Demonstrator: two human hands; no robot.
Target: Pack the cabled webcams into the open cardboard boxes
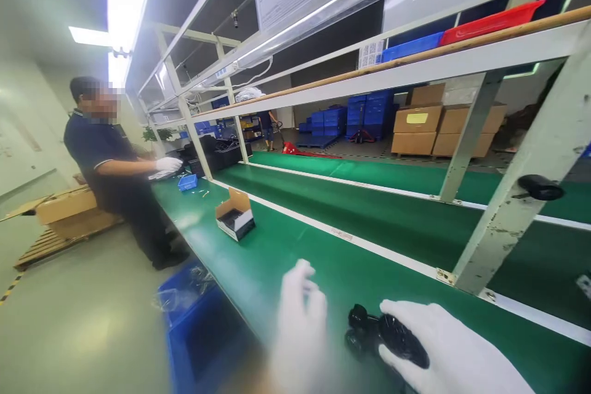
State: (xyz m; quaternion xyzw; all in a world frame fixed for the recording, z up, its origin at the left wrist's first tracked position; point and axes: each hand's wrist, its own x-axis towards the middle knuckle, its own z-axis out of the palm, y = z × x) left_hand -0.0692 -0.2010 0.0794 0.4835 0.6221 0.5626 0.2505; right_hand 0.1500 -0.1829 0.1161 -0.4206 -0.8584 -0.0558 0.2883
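Observation:
My right hand (438,341), in a white glove, is closed around a glossy black rounded device (401,338). Two small round black parts stick out from its left side; the exact kind is not clear. To its left, my left hand (298,326), also gloved in white, is held over the green bench (258,271). Its fingers are slightly bent and apart from the thumb, with nothing visible between them, and its lower part is blurred. Beyond it, a small carton (236,217) stands with its lid flap up and something dark inside.
A co-worker (106,166) in dark clothes and white gloves stands at the far left of the bench, near a small blue tray (187,182). A blue bin (184,345) sits below the bench edge. A white metal post (517,197) rises at right, under a shelf (369,81).

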